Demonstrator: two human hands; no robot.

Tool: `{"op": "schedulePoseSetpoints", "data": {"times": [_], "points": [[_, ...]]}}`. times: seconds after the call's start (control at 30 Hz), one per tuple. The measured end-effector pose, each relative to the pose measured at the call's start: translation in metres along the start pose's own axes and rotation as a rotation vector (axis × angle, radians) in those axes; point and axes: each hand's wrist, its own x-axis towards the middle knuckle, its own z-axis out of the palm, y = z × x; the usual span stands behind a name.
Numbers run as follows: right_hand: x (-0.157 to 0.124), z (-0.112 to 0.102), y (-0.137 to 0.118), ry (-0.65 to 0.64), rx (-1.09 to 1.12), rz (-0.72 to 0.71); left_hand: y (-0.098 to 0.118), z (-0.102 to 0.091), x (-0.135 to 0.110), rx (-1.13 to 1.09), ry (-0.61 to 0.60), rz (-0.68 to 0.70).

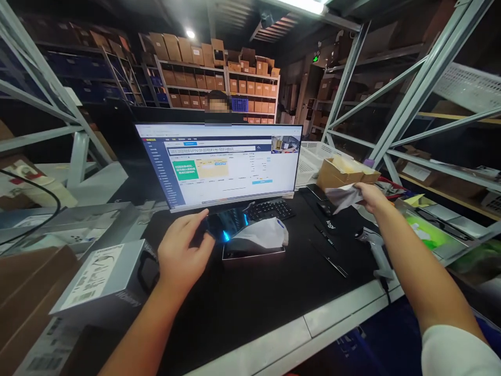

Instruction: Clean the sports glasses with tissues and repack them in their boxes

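My left hand [183, 253] grips a dark, glossy phone-like device [224, 223] just in front of the monitor [219, 163]. Below the device lies a white plastic bag [263, 233] on a flat dark box [253, 253]. My right hand [370, 196] reaches out to the right and pinches a thin greyish sheet or wipe [344, 197] beside an open cardboard box [344, 172]. Both hands hover over the black desk mat [250, 303].
A keyboard [270, 210] sits under the monitor. A handheld scanner [376, 250] and pens [327, 250] lie on the mat at right. Grey boxes [102, 277] stand at left. A person sits behind the monitor; metal shelving with cartons surrounds the desk.
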Motion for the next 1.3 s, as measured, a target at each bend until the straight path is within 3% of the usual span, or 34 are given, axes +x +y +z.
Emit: {"op": "schedulePoseSetpoints", "data": {"times": [0.1, 0.2, 0.33, 0.4, 0.57, 0.67, 0.77, 0.9, 1.07, 1.2, 1.3], "points": [[-0.013, 0.010, -0.017, -0.172, 0.149, 0.084, 0.005, -0.002, 0.000, -0.018, -0.043, 0.047], [-0.037, 0.032, -0.036, -0.305, 0.298, 0.073, 0.011, -0.005, 0.000, -0.046, -0.082, 0.088], [-0.072, 0.061, -0.062, -0.388, 0.471, 0.003, 0.018, -0.008, 0.000, -0.065, -0.139, 0.091], [-0.090, 0.070, -0.074, -0.365, 0.537, -0.070, 0.020, -0.009, 0.000, -0.067, -0.175, 0.092], [-0.162, 0.091, -0.097, -0.063, 0.462, -0.581, 0.027, -0.006, -0.002, -0.043, -0.231, 0.099], [-0.213, 0.113, -0.103, -0.100, 0.435, -0.909, 0.031, -0.004, -0.005, -0.042, -0.247, 0.064], [-0.244, 0.139, -0.104, -0.189, 0.349, -1.191, 0.032, -0.003, -0.009, -0.067, -0.212, 0.017], [-0.244, 0.167, -0.099, -0.092, 0.197, -1.391, 0.030, -0.003, -0.012, -0.098, -0.129, -0.051], [-0.225, 0.182, -0.092, -0.032, 0.182, -1.456, 0.029, -0.003, -0.011, -0.122, -0.141, -0.106], [-0.220, 0.185, -0.092, -0.061, 0.225, -1.446, 0.029, 0.000, -0.011, -0.087, -0.119, -0.082], [-0.218, 0.165, -0.092, -0.172, 0.366, -1.270, 0.026, 0.001, -0.011, -0.030, -0.134, -0.024]]}}
